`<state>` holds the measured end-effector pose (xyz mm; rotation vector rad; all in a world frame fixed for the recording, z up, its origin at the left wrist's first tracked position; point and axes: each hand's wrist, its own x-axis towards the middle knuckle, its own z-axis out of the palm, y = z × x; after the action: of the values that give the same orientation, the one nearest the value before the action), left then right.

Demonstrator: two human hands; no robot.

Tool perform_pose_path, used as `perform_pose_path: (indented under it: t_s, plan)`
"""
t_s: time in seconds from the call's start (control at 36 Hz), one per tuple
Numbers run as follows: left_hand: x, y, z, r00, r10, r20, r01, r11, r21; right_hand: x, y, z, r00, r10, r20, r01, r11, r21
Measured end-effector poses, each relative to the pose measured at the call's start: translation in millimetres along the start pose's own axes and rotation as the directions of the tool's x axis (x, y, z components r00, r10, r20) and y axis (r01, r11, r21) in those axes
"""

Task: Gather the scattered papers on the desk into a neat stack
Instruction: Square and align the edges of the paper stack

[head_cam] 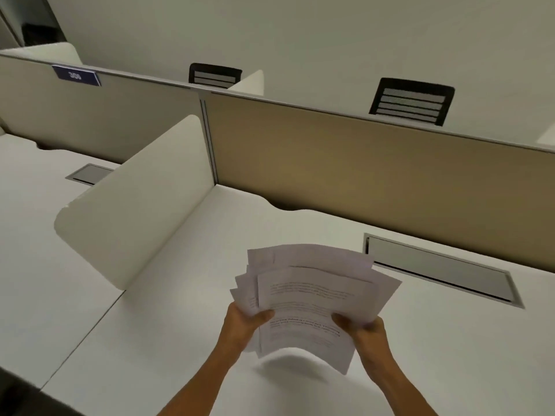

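White printed papers (pixel 312 295), fanned unevenly with corners sticking out at the left and top, are held up above the desk (pixel 435 355) in the lower centre of the frame, their shadow falling on the surface beneath. The left hand (pixel 243 321) grips the left edge of the bundle, thumb curled over the top sheet. The right hand (pixel 365 327) grips the right edge the same way, thumb on top, fingers under the sheets. A grey cable hatch (pixel 441 270) sits in the desk right of the papers. A tan partition (pixel 345 163) runs behind, with two black chair backs (pixel 411 102) beyond it.
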<state>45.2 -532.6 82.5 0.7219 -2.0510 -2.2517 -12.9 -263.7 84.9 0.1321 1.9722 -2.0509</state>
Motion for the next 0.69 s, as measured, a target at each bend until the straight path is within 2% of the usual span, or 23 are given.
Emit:
perform_pose_path:
  t_s: [0.17, 0.33, 0.5, 0.69]
  plan:
    - [-16, -17, 59, 0.998, -0.034, 0.049, 0.032, 0.999, 0.036, -26, 17, -60, 0.996, 0.037, -0.085, -0.038, 0.999, -0.018]
    - [-23, -28, 96, 0.999, -0.017, 0.043, 0.014, 0.997, 0.078, -37, 27, -86, 0.989, 0.042, -0.142, -0.042, 0.999, 0.005]
    - [-22, -20, 107, 0.999, 0.031, 0.016, -0.033, 0.994, 0.101, -40, 23, -104, 0.99, -0.012, -0.139, 0.015, 1.0, 0.024]
    - [-29, -14, 114, 0.995, 0.075, 0.066, -0.085, 0.984, 0.158, -45, 24, -115, 0.993, -0.014, -0.116, 0.016, 1.0, 0.015]
